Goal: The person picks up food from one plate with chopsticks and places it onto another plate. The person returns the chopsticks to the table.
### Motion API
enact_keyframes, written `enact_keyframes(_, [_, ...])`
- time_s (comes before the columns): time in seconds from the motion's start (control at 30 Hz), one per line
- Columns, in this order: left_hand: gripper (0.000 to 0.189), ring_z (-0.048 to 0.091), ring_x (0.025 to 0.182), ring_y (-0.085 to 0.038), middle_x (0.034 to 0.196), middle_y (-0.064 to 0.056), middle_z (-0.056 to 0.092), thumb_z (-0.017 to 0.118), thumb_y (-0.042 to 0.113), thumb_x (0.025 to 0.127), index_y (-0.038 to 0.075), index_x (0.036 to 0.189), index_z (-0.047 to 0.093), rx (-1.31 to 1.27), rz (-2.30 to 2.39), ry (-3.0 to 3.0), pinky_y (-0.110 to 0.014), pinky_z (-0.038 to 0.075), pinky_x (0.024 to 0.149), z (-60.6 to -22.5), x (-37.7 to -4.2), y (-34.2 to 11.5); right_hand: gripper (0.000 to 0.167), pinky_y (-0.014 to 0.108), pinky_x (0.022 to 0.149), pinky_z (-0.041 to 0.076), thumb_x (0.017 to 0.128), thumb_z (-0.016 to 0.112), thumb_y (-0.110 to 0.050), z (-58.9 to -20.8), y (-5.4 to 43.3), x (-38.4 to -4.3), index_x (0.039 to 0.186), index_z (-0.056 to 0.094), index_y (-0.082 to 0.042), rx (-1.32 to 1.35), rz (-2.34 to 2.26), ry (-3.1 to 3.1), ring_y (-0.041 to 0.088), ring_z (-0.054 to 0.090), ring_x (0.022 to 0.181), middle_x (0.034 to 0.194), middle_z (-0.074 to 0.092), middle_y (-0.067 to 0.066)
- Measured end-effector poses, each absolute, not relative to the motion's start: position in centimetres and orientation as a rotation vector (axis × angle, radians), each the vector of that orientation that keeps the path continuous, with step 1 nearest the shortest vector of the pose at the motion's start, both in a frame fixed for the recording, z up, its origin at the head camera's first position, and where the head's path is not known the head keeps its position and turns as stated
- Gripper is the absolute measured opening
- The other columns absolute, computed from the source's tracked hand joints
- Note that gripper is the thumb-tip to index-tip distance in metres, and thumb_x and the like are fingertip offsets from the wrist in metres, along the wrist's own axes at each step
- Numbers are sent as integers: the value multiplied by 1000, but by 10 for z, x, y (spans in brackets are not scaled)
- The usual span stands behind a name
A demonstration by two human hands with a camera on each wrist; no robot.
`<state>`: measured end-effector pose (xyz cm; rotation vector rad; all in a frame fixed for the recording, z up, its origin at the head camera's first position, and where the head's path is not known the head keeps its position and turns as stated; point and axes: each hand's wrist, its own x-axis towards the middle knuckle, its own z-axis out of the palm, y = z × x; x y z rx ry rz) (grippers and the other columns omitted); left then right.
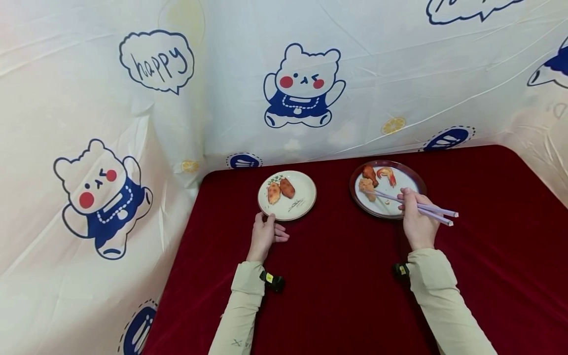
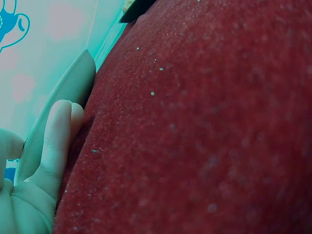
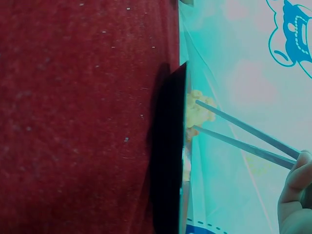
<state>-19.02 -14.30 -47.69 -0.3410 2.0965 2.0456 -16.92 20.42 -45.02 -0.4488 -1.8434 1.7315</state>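
My left hand (image 1: 265, 235) holds the near rim of a cream plate (image 1: 303, 206); its other fingers (image 2: 57, 139) lie along the plate's outer side in the left wrist view. Two browned, oval food pieces, one lighter (image 1: 274, 193) and one darker (image 1: 287, 188), sit on that plate. In my right hand (image 1: 418, 224) is a pair of pale purple chopsticks (image 1: 437, 211). Their tips, slightly apart, touch a lumpy fried piece (image 1: 367, 186) at the left of a dark-rimmed plate (image 1: 401, 172). Beside it lie a reddish-brown drumstick (image 1: 370, 174) and a shrimp (image 1: 387, 175).
Dark red cloth (image 1: 337, 276) covers the table under both plates. A white printed curtain (image 1: 230, 98) with cartoon bears hangs behind the table and along its left side. Small crumbs (image 1: 388, 202) lie on the right plate.
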Motion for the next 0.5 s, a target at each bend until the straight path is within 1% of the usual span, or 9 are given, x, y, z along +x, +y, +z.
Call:
enact_keyframes(0.17, [60, 70, 62, -29, 89, -26, 66, 39, 22, 105, 1, 151, 9, -342, 2042, 2101, -41, 63, 65, -477, -190, -143, 31, 7, 50, 48, 95, 63, -25, -444, 202, -168, 104, 73, 4, -442, 1736, -1816, -4, 58, 57, 72, 68, -20])
enact_keyframes(0.33, [59, 69, 61, -27, 88, -25, 66, 40, 22, 104, 2, 151, 9, -349, 2046, 2090, -40, 63, 64, -476, -190, -143, 30, 7, 51, 48, 95, 63, -27, -442, 202, -168, 104, 74, 0, -480, 1721, -1840, -4, 58, 57, 73, 67, -20])
enact_keyframes(0.5, [59, 69, 61, -27, 89, -27, 66, 40, 22, 104, 1, 151, 10, -353, 2045, 2092, -39, 63, 64, -476, -190, -143, 29, 7, 51, 49, 94, 64, -27, -441, 202, -167, 103, 74, -1, -484, 1713, -1820, -3, 58, 58, 74, 68, -19])
